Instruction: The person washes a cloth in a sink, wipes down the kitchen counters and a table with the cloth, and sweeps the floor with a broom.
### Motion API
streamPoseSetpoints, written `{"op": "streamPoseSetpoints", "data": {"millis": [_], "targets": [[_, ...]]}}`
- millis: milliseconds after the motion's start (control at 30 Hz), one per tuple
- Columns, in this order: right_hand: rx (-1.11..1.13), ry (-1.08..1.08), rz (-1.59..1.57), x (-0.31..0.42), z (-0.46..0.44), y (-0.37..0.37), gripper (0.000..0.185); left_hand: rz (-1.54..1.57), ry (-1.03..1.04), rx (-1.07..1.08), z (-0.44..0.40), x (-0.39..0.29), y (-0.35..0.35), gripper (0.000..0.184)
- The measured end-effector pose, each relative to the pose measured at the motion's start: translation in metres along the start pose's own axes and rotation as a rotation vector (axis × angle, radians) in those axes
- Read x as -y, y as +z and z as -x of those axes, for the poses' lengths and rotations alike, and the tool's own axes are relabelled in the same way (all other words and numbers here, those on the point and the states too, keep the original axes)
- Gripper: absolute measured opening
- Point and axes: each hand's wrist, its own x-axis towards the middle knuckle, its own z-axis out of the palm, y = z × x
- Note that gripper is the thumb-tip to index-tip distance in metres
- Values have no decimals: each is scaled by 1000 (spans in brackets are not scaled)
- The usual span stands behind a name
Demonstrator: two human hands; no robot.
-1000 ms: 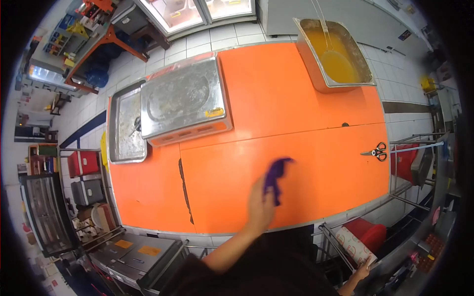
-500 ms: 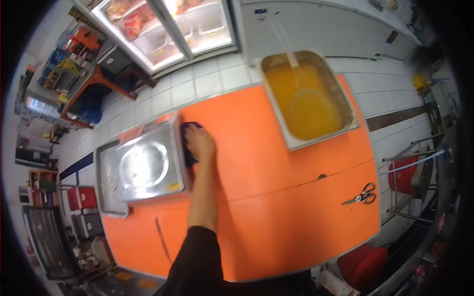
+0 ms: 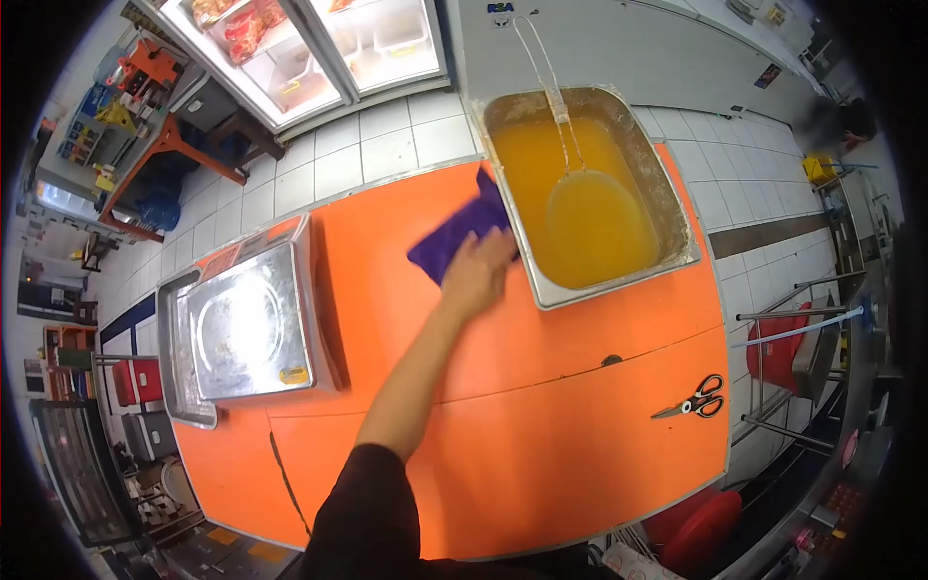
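Where the left hand rests: palm down on a purple cloth, reaching forward over the table, its fingertips close beside a deep tub.
Grip: the fingers lie loosely extended across the fabric; whether they also pinch it, I cannot tell.
Cloth: crumpled on the orange table, along the left side of the tub. One corner points up by the rim; whether it touches the metal is unclear.
Arm: bare below a black sleeve, rising from the bottom edge of the view, left of centre.
Tub: a rectangular metal tub at the far right part of the table, its inner walls stained, holding yellow-orange liquid.
Strainer: a round strainer lies in the liquid, its long wire handle leaning out over the far rim.
Metal box: at the left of the table, well apart from the hand, a shiny box with a ring mark and a yellow label on top.
Tray: a shallow metal tray, partly covered by the box.
Scissors: dark-handled scissors near the right edge, blades pointing left.
Beyond the table: white floor tiles and a lit fridge with bagged food on its shelves.
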Motion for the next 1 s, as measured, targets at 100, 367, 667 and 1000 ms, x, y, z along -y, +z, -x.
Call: {"op": "streamPoseSetpoints", "data": {"millis": [100, 367, 667, 1000], "targets": [[193, 323, -792, 33, -24, -21, 74, -35, 121, 162, 95, -98, 3, 45], [334, 625, -1040, 38, -31, -6, 69, 191, -69, 294, 207, -165, -66, 49], [407, 763, -1113, 10, 0, 28, 66, -369, -592, 46, 35, 28, -48, 78], [550, 1005, -1115, 18, 47, 84, 66, -273, -944, 41, 175, -200, 9, 79]]}}
